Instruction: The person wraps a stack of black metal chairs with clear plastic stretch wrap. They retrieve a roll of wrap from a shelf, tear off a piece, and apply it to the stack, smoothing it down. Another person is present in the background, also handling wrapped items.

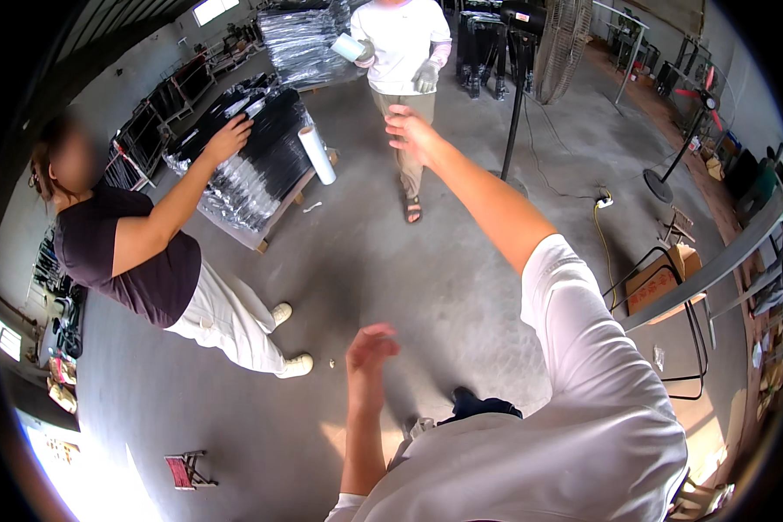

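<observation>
My right arm reaches forward, and my right hand (411, 135) is raised with its fingers apart and nothing in it. In the picture it overlaps the trousers of a person (404, 52) in a white top, who stands farther off. My left hand (372, 346) is held low in front of me, slightly blurred, loosely bent and empty. Neither hand touches anything. The person ahead wears grey gloves and holds a pale blue roll (348, 47). At the left, another person (148, 252) in a dark shirt stretches a hand over a black, film-wrapped stack (261, 152).
A roll of wrapping film (317, 155) leans against the stack's pallet (278, 213). Farther back is another wrapped stack (309, 43). Stand fans (565, 52) and a cable (602, 230) lie to the right, near a cardboard box (661, 283). A folding stool (189, 470) sits lower left.
</observation>
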Demonstrator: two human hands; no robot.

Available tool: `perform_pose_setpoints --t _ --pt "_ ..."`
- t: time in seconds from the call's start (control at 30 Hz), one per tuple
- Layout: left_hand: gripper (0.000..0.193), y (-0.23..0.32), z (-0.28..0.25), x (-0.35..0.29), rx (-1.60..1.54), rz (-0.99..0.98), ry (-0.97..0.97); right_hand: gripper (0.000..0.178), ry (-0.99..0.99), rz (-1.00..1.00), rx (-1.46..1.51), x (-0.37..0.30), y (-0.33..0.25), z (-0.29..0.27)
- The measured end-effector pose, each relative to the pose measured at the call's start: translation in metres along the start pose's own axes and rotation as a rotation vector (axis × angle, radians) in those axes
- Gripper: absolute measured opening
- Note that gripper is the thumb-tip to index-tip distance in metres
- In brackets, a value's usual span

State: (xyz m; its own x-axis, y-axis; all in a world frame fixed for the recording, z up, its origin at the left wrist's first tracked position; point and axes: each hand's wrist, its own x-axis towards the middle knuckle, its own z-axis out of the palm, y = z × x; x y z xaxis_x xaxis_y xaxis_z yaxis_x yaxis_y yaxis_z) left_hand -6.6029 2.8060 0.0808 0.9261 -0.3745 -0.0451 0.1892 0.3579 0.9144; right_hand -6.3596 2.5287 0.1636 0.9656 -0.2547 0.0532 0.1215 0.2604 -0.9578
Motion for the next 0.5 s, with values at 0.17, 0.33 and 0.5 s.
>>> perform_pose_setpoints --t 0.17,0.33,0.5 --pt "0.023 -0.01 -0.005 -0.013 0.033 -0.05 0.006 0.046 -0.051 0.092 0.168 0.013 0.017 0.027" --pt "0.021 -0.018 -0.006 -0.024 0.003 -0.036 0.018 0.028 -0.209 0.236 0.453 -0.033 0.029 0.056" --pt "0.019 -0.016 -0.018 -0.027 0.02 0.03 0.026 0.058 -0.755 0.311 1.062 -0.176 0.042 0.086"
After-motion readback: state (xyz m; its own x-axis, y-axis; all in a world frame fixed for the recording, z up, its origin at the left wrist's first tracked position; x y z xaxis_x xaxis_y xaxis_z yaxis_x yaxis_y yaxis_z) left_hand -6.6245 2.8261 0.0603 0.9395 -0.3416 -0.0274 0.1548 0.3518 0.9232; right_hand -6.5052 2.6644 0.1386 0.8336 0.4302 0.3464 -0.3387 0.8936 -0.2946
